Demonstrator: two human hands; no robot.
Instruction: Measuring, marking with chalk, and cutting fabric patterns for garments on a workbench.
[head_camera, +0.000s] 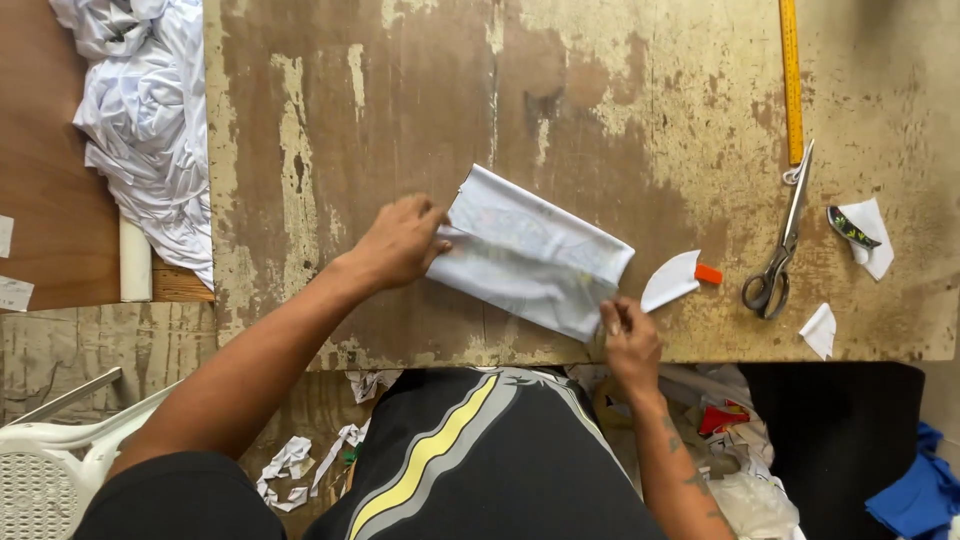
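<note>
A folded piece of white fabric with a faint print lies on the worn wooden table, slanting from upper left to lower right. My left hand pinches its left end. At the cloth's lower right corner my right hand grips the edge near the table's front. Both hands hold the same piece flat on the board.
Metal scissors lie to the right, below a yellow ruler. A white scrap with an orange piece sits beside the cloth. More white scraps lie far right. A white cloth heap is at upper left; a white plastic chair at lower left.
</note>
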